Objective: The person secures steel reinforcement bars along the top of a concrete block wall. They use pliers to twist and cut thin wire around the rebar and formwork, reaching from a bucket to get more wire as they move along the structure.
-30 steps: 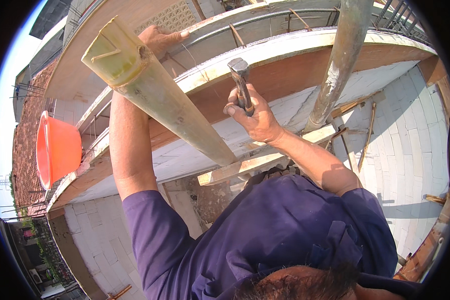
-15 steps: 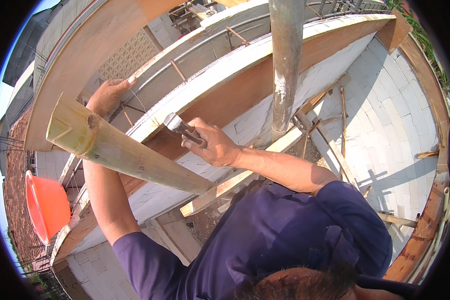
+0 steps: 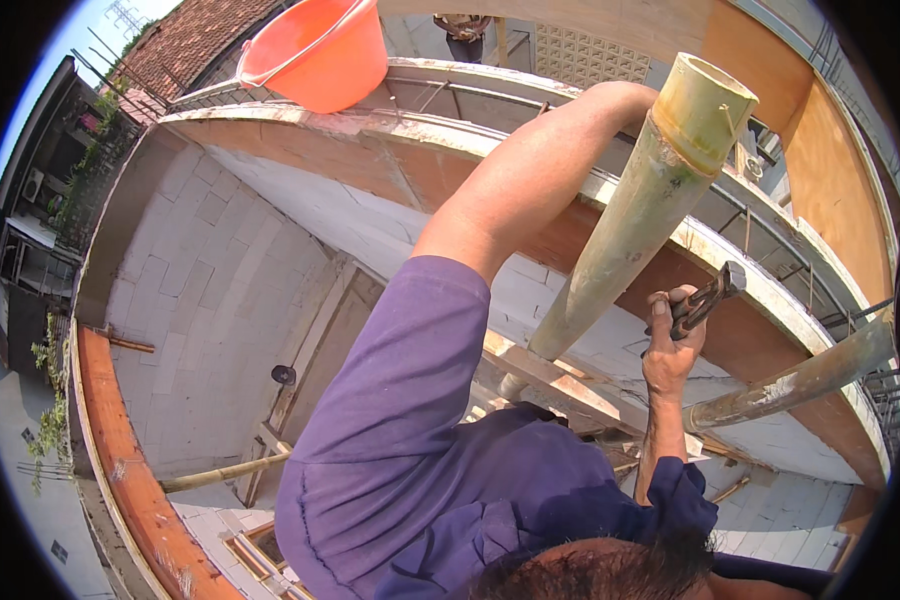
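Observation:
My right hand (image 3: 674, 335) is closed around dark metal pincers (image 3: 705, 298), their blocky head pointing up and right, beside the plywood formwork (image 3: 670, 275). My left arm reaches forward over the formwork's pale top edge. Only the back part of my left hand (image 3: 636, 98) shows; its fingers are hidden behind a thick bamboo pole (image 3: 635, 205). The pole leans up and right between my arms, its hollow cut end on top. Past the edge lies a narrow channel (image 3: 745, 225) with steel bars in it.
An orange bucket (image 3: 320, 55) stands on the formwork edge at the far left. A second pole (image 3: 800, 385) slants at the right. Timber (image 3: 560, 380) crosses below me, above a deep space with white block walls (image 3: 205, 260). Another person (image 3: 463, 38) stands at the back.
My view has turned left, so the bucket and poles appear farther right. My left hand has passed from plain view to behind the bamboo pole. The right hand still grips the pincers.

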Demonstrator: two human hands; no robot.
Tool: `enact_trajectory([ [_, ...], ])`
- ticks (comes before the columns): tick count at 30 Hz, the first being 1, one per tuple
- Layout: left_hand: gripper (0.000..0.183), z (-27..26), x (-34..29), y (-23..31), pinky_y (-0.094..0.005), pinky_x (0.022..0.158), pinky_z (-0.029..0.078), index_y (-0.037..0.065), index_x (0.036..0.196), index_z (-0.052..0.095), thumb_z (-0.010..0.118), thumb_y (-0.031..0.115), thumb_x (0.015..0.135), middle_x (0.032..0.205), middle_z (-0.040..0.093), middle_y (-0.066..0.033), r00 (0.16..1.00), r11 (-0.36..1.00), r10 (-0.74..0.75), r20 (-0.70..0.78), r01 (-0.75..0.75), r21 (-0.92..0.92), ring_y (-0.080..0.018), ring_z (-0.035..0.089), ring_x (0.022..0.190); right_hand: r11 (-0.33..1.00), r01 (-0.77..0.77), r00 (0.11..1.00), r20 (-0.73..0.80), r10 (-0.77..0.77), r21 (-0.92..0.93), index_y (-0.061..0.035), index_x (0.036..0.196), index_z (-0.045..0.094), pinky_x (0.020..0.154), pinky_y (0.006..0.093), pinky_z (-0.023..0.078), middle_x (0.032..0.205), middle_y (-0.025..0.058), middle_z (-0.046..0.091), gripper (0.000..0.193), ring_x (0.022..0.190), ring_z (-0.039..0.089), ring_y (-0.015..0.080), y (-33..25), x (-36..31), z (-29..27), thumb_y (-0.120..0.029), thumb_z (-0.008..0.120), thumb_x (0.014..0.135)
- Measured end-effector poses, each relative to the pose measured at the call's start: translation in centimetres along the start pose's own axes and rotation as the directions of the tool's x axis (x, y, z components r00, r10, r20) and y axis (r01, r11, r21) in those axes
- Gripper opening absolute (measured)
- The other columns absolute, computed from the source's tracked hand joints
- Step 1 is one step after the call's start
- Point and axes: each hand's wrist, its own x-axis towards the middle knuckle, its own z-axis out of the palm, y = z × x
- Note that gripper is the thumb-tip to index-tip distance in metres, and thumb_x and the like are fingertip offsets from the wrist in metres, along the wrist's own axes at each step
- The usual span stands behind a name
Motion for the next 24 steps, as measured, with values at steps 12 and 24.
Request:
enact_trajectory([
  [12,0.054,-1.5,2.1,-2.0,-0.0422,0.091,0.052,0.002,0.109,0.073,0.068,0.052,0.089,0.103,0.074,-0.0169,0.988,0.997,-0.05,-0.146,0.057,0.042,-0.0315,0.068,0.101,0.366,0.081,0.955,-0.033,-0.295,-0.927,-0.0086,0.121,0.057,0.08,0.0413,0.053,0.104,0.0084,0.069,0.032,0.09,0.068,0.0254,-15.0,7.9,-5.5,-0.025,0.071,0.097],
  [24,0.04,-3.0,0.7,-0.3,-0.0444,0.085,0.055,0.007,0.099,0.076,0.071,0.045,0.088,0.097,0.076,-0.0152,0.771,0.99,0.136,-0.622,-0.124,0.064,-0.0334,0.071,0.094,0.033,-0.013,0.999,-0.014,-0.037,-0.999,-0.0091,0.115,0.057,0.083,0.0531,0.051,0.106,0.0179,0.073,0.031,0.102,0.068,0.0427,-13.0,14.1,-6.5,-0.028,0.069,0.094],
])
